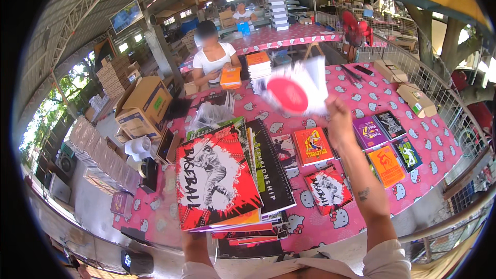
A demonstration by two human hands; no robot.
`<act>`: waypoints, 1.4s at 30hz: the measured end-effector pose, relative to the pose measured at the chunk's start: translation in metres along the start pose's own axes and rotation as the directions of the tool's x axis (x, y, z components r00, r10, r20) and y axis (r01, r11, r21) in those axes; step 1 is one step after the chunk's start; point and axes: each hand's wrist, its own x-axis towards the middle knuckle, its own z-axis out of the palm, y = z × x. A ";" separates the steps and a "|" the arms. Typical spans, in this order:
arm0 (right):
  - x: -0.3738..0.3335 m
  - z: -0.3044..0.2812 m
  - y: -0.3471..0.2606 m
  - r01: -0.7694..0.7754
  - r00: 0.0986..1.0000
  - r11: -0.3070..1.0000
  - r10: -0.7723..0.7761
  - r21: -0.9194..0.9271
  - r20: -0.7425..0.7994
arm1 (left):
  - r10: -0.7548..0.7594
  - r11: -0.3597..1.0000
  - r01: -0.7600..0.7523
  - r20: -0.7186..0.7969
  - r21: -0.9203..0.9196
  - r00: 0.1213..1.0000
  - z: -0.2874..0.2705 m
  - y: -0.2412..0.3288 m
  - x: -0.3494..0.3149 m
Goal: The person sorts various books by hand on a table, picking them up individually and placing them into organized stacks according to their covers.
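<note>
My left hand (pixel 196 238) supports a thick, fanned stack of spiral notebooks from beneath, its fingers mostly hidden. On top lies a red notebook (pixel 219 178) with a white splash and a ballplayer figure; a black spiral notebook (pixel 269 173) sticks out at its right. Raised over the table, my right hand (pixel 339 119) grips the edge of a white notebook (pixel 292 89) with a red oval, blurred by motion. Below my right forearm, a smaller red notebook (pixel 328 188) lies beside an orange-red one (pixel 312 145). Further right are purple (pixel 369 132), orange (pixel 387 166) and black (pixel 390 124) notebooks.
Across the pink patterned table (pixel 439 144), a person (pixel 214 59) in white holds an orange notebook. A notebook stack (pixel 258 64) stands nearby. Cardboard boxes (pixel 142 106) and tall paper stacks (pixel 103 150) are at left. Small cartons (pixel 416 99) and a red fan (pixel 355 28) are at right.
</note>
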 end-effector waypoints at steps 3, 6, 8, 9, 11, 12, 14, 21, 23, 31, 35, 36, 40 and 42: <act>-0.037 0.041 -0.078 0.286 0.956 0.957 -0.281 -0.048 0.089 | 0.333 0.943 -0.314 -0.400 0.114 0.854 -0.077 0.051 0.068; -0.073 0.053 -0.112 0.797 0.604 0.496 -0.630 -0.345 0.488 | 0.383 0.907 -0.398 -0.654 0.134 0.653 -0.147 0.137 0.102; -0.108 0.071 -0.110 0.951 0.303 0.131 -0.586 -0.281 0.751 | 0.284 0.816 -0.547 -0.693 -0.189 0.663 -0.217 0.196 0.117; -0.135 0.081 -0.112 0.973 0.231 0.102 -0.532 -0.209 0.815 | 0.300 0.795 -0.568 -0.675 -0.213 0.674 -0.256 0.232 0.117; -0.160 0.079 -0.097 0.982 0.155 0.152 -0.330 -0.109 0.931 | 0.256 0.677 -0.486 -0.442 -0.553 0.859 -0.269 0.272 0.133; -0.158 0.080 -0.093 0.982 0.158 0.153 -0.326 -0.113 0.932 | 0.262 0.757 -0.425 -0.364 -0.496 0.894 -0.245 0.280 0.137; -0.147 0.077 -0.091 0.941 0.210 0.318 -0.275 -0.118 0.938 | 0.189 0.903 -0.217 -0.110 -0.372 0.976 -0.144 0.327 0.107; -0.062 -0.009 0.003 0.518 0.774 0.790 -0.271 -0.327 0.572 | 0.074 0.805 -0.409 0.611 0.430 0.788 -0.054 0.277 0.011; -0.001 -0.112 0.084 0.468 0.864 0.630 -0.179 -0.619 0.471 | 0.238 0.864 -0.363 0.352 0.348 0.905 -0.061 0.290 -0.006; 0.096 -0.296 0.183 -0.180 0.960 0.027 0.223 -0.983 -0.170 | 0.436 0.900 -0.040 0.894 -0.434 0.104 0.099 0.315 -0.176; 0.094 -0.284 0.189 -0.073 0.987 -0.134 0.130 -0.988 -0.091 | -0.184 0.983 0.153 0.569 0.103 0.801 0.294 0.148 -0.209; 0.095 -0.275 0.190 -0.048 0.985 -0.160 0.156 -0.986 -0.073 | -0.125 0.977 0.030 0.456 0.209 0.881 0.319 0.108 -0.202; 0.120 -0.303 0.169 -0.186 0.944 -0.008 0.277 -0.982 -0.181 | -0.251 0.847 0.016 0.373 0.531 0.893 0.390 0.091 -0.199; 0.160 -0.369 0.183 -0.254 0.941 0.157 0.267 -0.954 -0.207 | -0.174 0.790 -0.107 0.389 0.603 0.905 0.426 0.084 -0.185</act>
